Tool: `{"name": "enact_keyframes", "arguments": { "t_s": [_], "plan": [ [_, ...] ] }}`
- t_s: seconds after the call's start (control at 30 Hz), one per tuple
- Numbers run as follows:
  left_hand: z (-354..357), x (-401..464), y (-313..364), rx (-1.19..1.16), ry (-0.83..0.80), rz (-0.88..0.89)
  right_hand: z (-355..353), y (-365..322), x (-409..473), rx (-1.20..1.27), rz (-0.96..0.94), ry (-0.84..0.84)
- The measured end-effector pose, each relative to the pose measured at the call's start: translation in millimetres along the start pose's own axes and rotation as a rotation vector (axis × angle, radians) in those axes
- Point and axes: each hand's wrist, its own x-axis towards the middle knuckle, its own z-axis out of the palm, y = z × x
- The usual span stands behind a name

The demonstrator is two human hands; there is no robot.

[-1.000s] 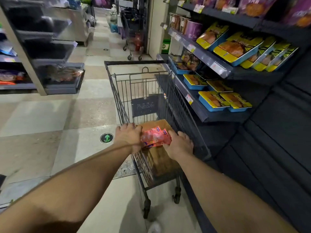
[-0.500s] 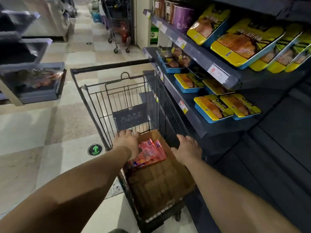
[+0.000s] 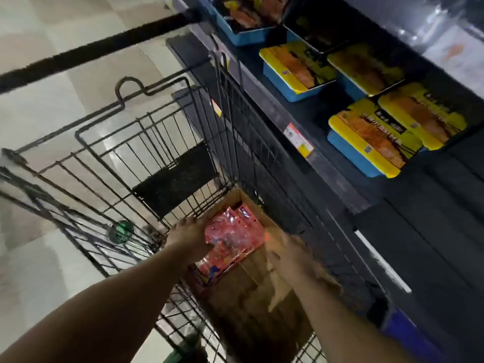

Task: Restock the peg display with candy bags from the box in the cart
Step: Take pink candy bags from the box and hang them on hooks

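Down into the black wire shopping cart point(image 3: 162, 142) we go, parked hard against the dark shelving with yellow-and-blue lidded trays point(image 3: 296, 69). No peg display in sight from here, so whatever comes out has a trip ahead of it. In the basket sits the brown cardboard box point(image 3: 251, 305), and lying on its far end are the glossy red candy bags point(image 3: 233, 239), overlapping in a loose sheaf.

The risk, as I read it: those slick bags could slide apart and drop into the box or through the wire if only the top one is caught. The picture is smeared too, so a hurried grab may land short.

The left hand point(image 3: 188, 237) is on the bags' left edge, fingers reaching forward and bent over that edge, seemingly gripping it. The right hand point(image 3: 285, 250) hovers just beside the bags' right edge, over the cardboard, badly blurred; I cannot tell how open it is or whether it touches anything.
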Motion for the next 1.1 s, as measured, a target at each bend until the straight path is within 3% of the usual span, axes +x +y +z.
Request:
{"name": "enact_keyframes", "arguments": {
  "t_s": [0.13,0.27,0.4,0.57,0.67,0.8,0.87,0.97,1.1],
  "plan": [
    [28,59,-18,-0.004,-0.153,0.046,47,-17,39,0.077,0.090,-0.084],
    [66,107,-24,-0.188,-0.302,0.091,100,-16,74,0.272,0.240,-0.172],
    [111,140,-31,-0.272,-0.434,-0.062,153,-6,105,0.523,0.413,-0.270],
    [151,149,-27,-0.259,-0.370,-0.117,191,4,121,0.893,0.471,-0.227],
    [166,153,-24,-0.389,-0.362,-0.112,209,15,128,1.116,0.516,-0.130],
    [168,170,-21,-0.301,-0.275,-0.042,221,30,130,1.158,0.580,-0.065],
    [163,181,-12,-0.457,-0.248,-0.091,223,33,131,1.181,0.600,-0.073],
    [151,187,-2,-0.794,-0.353,-0.100,218,32,123,1.114,0.593,-0.161],
    [135,166,2,-0.936,-0.459,-0.024,192,33,100,1.090,0.635,-0.187]
  ]
}}
